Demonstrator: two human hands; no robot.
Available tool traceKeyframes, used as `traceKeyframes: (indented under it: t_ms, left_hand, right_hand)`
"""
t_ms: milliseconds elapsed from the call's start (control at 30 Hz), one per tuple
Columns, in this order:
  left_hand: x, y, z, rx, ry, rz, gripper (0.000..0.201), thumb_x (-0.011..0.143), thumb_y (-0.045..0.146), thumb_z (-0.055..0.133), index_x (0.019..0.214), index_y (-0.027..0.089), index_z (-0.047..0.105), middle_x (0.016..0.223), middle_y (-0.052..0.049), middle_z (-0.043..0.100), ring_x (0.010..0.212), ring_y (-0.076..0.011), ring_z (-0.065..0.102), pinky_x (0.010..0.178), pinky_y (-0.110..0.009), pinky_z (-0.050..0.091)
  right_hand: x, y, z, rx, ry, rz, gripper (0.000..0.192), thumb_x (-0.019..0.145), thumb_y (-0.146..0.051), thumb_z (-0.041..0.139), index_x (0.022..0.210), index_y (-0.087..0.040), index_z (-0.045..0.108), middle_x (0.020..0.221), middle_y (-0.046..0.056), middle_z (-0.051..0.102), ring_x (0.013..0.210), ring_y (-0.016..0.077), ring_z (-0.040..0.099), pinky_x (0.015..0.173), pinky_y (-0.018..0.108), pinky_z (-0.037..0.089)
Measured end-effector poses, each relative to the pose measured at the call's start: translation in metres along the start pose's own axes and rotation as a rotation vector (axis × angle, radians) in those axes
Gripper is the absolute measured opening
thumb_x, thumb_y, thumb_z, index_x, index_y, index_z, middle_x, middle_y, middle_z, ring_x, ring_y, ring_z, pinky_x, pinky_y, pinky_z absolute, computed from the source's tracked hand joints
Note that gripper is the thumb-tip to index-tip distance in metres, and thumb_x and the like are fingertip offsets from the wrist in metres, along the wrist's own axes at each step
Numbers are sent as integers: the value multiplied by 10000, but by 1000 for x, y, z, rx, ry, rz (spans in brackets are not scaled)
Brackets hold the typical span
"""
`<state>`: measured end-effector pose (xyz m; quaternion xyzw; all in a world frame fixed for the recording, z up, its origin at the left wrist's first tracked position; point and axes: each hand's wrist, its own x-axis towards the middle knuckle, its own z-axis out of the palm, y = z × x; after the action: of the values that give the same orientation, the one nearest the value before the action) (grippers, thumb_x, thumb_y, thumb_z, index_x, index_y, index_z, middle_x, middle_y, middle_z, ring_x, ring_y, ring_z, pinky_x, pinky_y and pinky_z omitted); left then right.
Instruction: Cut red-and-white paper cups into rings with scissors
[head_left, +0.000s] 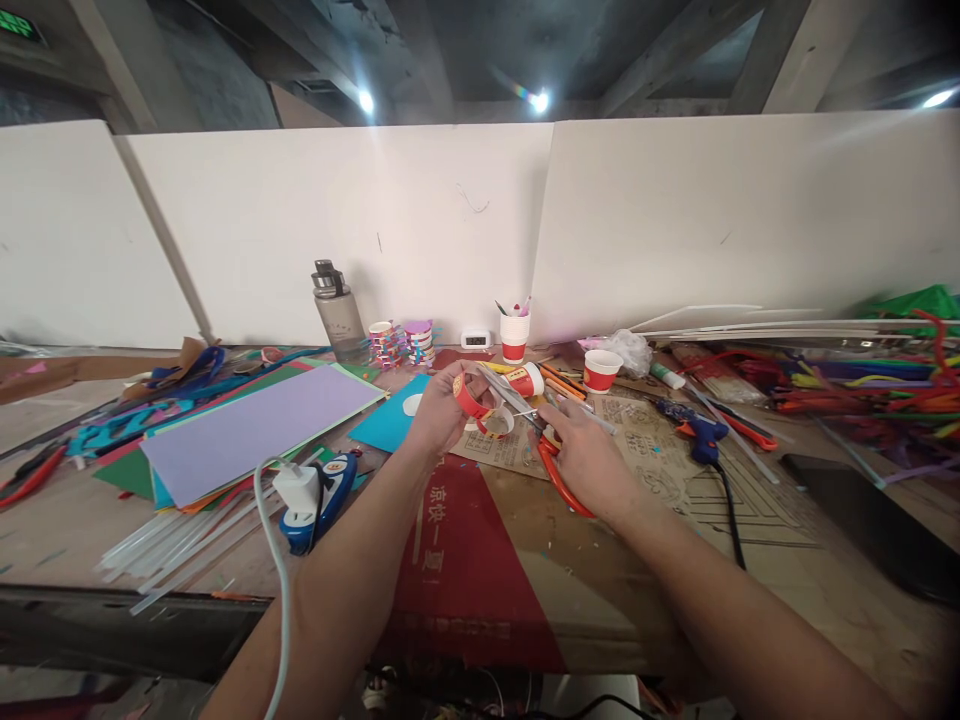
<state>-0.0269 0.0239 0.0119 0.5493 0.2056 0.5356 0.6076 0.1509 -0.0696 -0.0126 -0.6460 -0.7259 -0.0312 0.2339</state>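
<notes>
Surface: tabletop (52, 545) runs beneath and to both sides of the hands. Flattened cardboard (600, 595) lies directly under them, its red panel nearer the left forearm.

Left of the left hand: lilac sheet (262, 430) on top of a pile of coloured paper; between pile and hand, a blue sheet (379, 418). Right of the right hand: glue gun (703, 437), well apart.

Left hand (442, 408): fingers pinched on a curled strip. Right hand (589, 445): closed around the handles of the scissors; exact finger placement in the loops not resolved.

Scissors (517, 402): orange handles at the right hand; long axis slants away from it and leftward, tips beside the left hand's fingers. Blade gap cannot be told.

Just beyond the right hand, slightly left: paper cup (525, 380) on its side. Farther out and to the right, an upright cup (602, 373).

Red paper strip (472, 400): left of the right hand, at the left hand's fingertips, looping toward the blades. Left hand is nearer. Blade-to-strip contact uncertain; judged the key relation here.
</notes>
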Motion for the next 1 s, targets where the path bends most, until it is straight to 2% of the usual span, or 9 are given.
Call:
traceKeyframes:
  t_ms: [100,267,400,467,567,733,867,1000]
  left_hand:
    - [0,1,0,2,-11,-22,464,565,428,939,631,151,573,616,-18,623,532,-96,540,499,-220,401]
    - [3,-3,-5,-29,-11,-42,461,555,412,946,665,149,584,550,20,548,499,-82,509,481,-213,398]
    - [3,-4,-7,-14,-58,-77,450,626,436,907,660,162,552,532,33,514,460,-79,476,442,-222,392]
    - [2,-1,-6,-17,-38,-42,423,654,441,890,722,164,578,574,30,536,476,-81,493,427,-211,371]
    - [1,4,-3,-57,58,76,421,638,417,905,800,180,597,647,35,577,516,-72,519,444,-192,363]
    - [3,2,-3,-48,94,145,431,627,418,916,714,170,574,595,43,544,511,-64,505,481,-197,373]
    - [3,-7,-3,-63,58,96,433,617,401,925,696,163,571,584,50,508,501,-60,475,463,-201,355]
    - [3,-11,-5,-61,57,41,457,583,409,942,693,147,584,615,34,544,555,-60,515,503,-185,391]
  right_hand:
    - [1,1,2,7,13,-22,319,902,-148,537,1197,-200,647,1126,132,643,994,262,627,831,326,466]
    - [1,3,2,11,31,-37,341,879,-88,527,1174,-198,657,1116,123,662,976,250,626,817,306,457]
    - [1,3,-1,31,27,-40,305,890,-101,541,1148,-203,670,1078,108,679,929,239,628,788,296,448]
    - [1,2,-2,41,16,-35,276,897,-118,552,1130,-200,677,1069,107,685,919,240,629,783,298,447]
    - [1,0,-2,42,10,-22,305,894,-93,533,1145,-190,675,1089,116,686,958,247,634,808,304,451]
    - [0,-1,0,14,4,-18,286,918,-180,558,1186,-197,658,1140,137,664,1010,268,636,830,323,463]
    - [0,0,3,-29,9,4,305,937,-256,554,1224,-203,642,1156,149,638,976,279,643,800,344,472]
    - [0,2,4,-37,25,-17,348,920,-202,552,1258,-200,635,1136,139,639,973,272,636,809,342,474]
